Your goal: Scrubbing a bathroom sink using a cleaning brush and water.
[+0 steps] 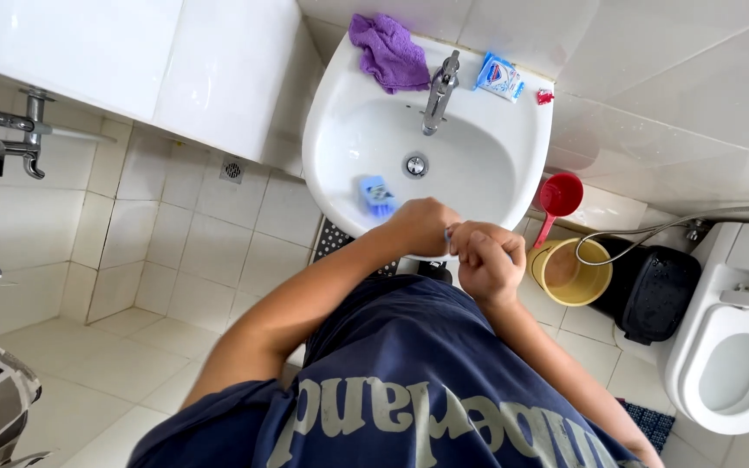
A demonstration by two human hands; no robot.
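Nearest is the soft, creased navy cotton shirt [409,381] of the person leaning over the basin. Just past it the two fists meet at the front rim of the sink [340,195]. The right hand [489,260] is curled tight, knuckles up, and the left hand [425,225] is likewise balled beside it, the two touching. A small pale blue item [449,234] peeks out between them, pinched there; I cannot tell its shape or which hand truly grips it.

Inside the smooth white ceramic bowl, just beyond the left hand, lies a blue bristled brush [376,195], near the round metal drain [415,165]. Farther back stands the slim chrome tap [440,91]. On the rear ledge sit a crumpled purple towelling cloth [389,52], a flat blue and white packet [499,76] and a tiny red object [545,97].

To the side on the tiled floor stand a round yellow plastic bucket [574,273] with a red scoop [558,198], a black bin [652,290], and the glossy white toilet [734,364].
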